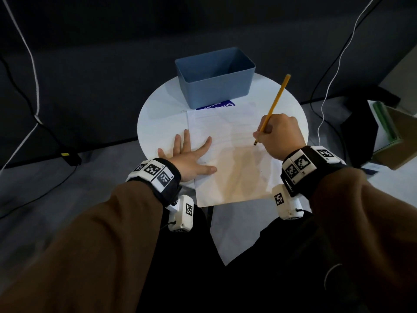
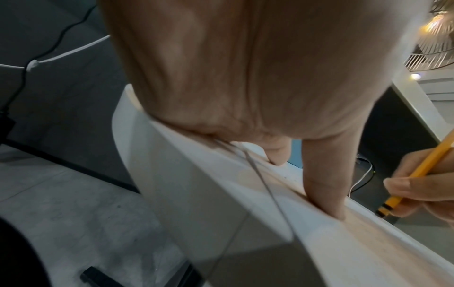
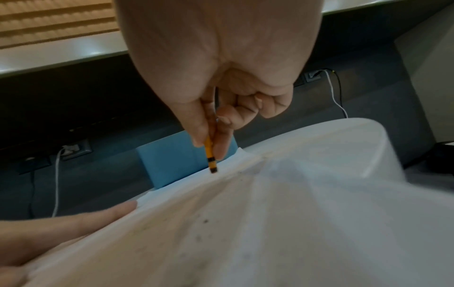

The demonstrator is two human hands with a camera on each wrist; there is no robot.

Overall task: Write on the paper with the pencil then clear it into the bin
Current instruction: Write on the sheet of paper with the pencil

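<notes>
A white sheet of paper (image 1: 228,154) lies on the round white table (image 1: 158,123). My left hand (image 1: 191,154) presses flat on the paper's left edge with straight, spread fingers (image 2: 326,186). My right hand (image 1: 277,136) pinches a yellow pencil (image 1: 274,107) at the paper's right side, its dark lower end (image 3: 212,167) down on the sheet and the shaft leaning up and away. An open blue bin (image 1: 214,77) stands at the table's far edge, just behind the paper. In the right wrist view the bin (image 3: 172,161) shows behind the pencil.
A blue printed card (image 1: 216,106) pokes out from under the bin. Cables (image 1: 33,91) run over the dark floor on the left and right. A dark bag and a box (image 1: 388,132) stand right of the table. The paper's near end overhangs the table edge.
</notes>
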